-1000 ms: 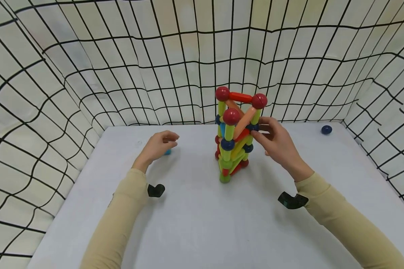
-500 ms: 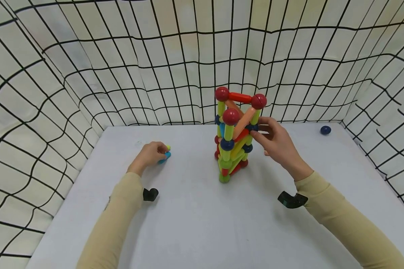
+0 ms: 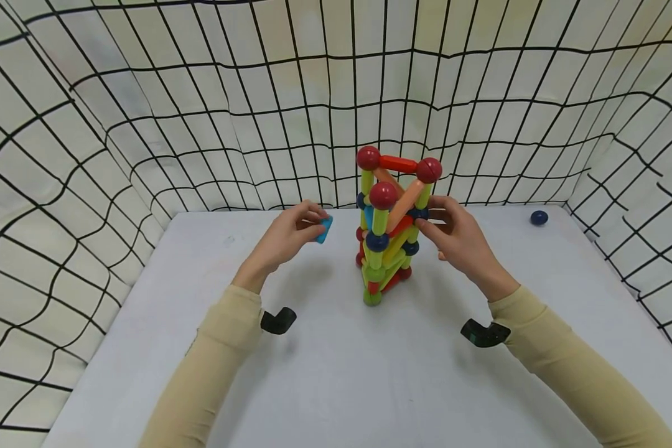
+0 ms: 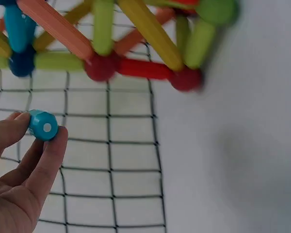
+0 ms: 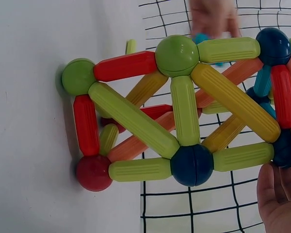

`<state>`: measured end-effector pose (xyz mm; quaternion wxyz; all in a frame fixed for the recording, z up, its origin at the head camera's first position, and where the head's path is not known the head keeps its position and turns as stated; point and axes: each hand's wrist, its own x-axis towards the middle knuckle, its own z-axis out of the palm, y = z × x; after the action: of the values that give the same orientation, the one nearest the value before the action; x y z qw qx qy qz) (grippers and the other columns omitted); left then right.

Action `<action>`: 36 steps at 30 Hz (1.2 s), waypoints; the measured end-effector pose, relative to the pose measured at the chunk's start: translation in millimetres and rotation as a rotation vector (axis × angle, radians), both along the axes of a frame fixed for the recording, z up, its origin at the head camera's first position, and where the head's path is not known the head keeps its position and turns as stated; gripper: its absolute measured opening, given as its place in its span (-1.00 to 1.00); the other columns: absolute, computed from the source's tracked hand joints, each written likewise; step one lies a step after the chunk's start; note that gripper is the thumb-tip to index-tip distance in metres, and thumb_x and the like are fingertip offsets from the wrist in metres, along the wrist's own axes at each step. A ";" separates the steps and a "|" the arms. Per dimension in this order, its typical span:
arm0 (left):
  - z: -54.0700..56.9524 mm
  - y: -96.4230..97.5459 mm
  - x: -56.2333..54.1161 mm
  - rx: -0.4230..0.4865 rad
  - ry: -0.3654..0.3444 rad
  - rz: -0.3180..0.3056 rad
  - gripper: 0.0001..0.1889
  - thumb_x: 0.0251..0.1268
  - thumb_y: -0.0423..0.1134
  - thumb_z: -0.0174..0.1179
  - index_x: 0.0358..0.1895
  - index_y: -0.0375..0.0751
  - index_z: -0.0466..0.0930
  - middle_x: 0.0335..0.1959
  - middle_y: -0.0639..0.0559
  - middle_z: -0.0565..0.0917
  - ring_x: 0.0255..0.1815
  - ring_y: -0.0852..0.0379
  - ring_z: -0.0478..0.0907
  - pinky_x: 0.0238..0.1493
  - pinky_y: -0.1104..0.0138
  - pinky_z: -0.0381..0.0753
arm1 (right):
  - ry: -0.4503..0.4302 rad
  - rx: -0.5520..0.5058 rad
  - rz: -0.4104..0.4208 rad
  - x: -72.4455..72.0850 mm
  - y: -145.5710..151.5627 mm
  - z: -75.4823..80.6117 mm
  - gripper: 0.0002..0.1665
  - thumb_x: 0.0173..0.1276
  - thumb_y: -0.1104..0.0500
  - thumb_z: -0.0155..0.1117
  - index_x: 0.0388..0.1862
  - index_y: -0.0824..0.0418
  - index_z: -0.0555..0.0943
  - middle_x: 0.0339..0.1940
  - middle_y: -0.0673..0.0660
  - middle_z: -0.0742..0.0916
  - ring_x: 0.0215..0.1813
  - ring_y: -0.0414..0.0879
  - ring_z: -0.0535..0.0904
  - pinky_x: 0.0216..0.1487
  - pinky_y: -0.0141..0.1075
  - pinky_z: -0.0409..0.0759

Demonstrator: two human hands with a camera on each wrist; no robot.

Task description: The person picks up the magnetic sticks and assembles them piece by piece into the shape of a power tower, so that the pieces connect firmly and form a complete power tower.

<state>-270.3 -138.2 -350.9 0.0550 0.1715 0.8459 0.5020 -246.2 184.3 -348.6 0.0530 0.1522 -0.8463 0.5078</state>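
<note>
A tower of magnetic rods and balls (image 3: 379, 225) stands upright on the white table, with red balls at its top corners. My right hand (image 3: 462, 239) holds the tower at a dark blue ball (image 5: 285, 149) on its upper right side, thumb and fingers around it. My left hand (image 3: 285, 239), left of the tower and above the table, pinches a short blue magnetic rod (image 3: 325, 229) between thumb and fingers. In the left wrist view the round end of this blue rod (image 4: 47, 127) faces the camera, apart from the tower.
A loose dark blue ball (image 3: 539, 218) lies at the table's far right. Behind the tower in the right wrist view is a light green rod (image 5: 130, 46). A small orange piece (image 3: 442, 256) shows partly beside my right hand. Black-corded netting (image 3: 291, 124) surrounds the white table (image 3: 336, 373).
My left hand reached down to the blue rod on the table, took hold of it, and has carried it up and right toward the tower. My right hand stays on the tower.
</note>
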 end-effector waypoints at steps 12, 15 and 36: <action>76.5 58.6 20.7 0.392 -0.014 0.025 -0.78 0.46 -0.28 0.11 0.08 -0.20 0.49 0.01 -0.14 0.48 -0.03 0.00 0.63 0.05 0.27 0.63 | -0.014 0.004 -0.006 1.0 -1.4 0.5 -0.41 0.47 0.04 0.18 0.36 0.25 0.33 0.28 0.20 0.51 0.29 0.12 0.47 0.26 0.01 0.48; 81.1 66.2 21.3 0.425 -0.038 0.046 -0.79 0.46 -0.29 0.10 0.07 -0.22 0.50 -0.01 -0.14 0.47 -0.06 -0.03 0.62 0.04 0.24 0.63 | -0.013 0.007 -0.006 1.4 -1.2 0.1 -0.41 0.47 0.04 0.18 0.36 0.25 0.33 0.28 0.20 0.51 0.29 0.12 0.47 0.25 0.01 0.48; 87.9 83.8 22.5 0.500 -0.077 0.188 -0.79 0.44 -0.20 0.15 0.02 -0.19 0.53 0.00 -0.09 0.48 0.02 0.05 0.61 0.20 0.30 0.51 | -0.024 -0.001 -0.006 0.4 -1.0 -0.1 -0.44 0.47 0.07 0.18 0.35 0.24 0.33 0.28 0.18 0.51 0.31 0.11 0.44 0.28 0.01 0.46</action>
<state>-247.9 -54.4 -262.9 -0.0038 0.0814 0.7051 0.7044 -245.8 183.3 -348.8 0.0445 0.1434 -0.8470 0.5099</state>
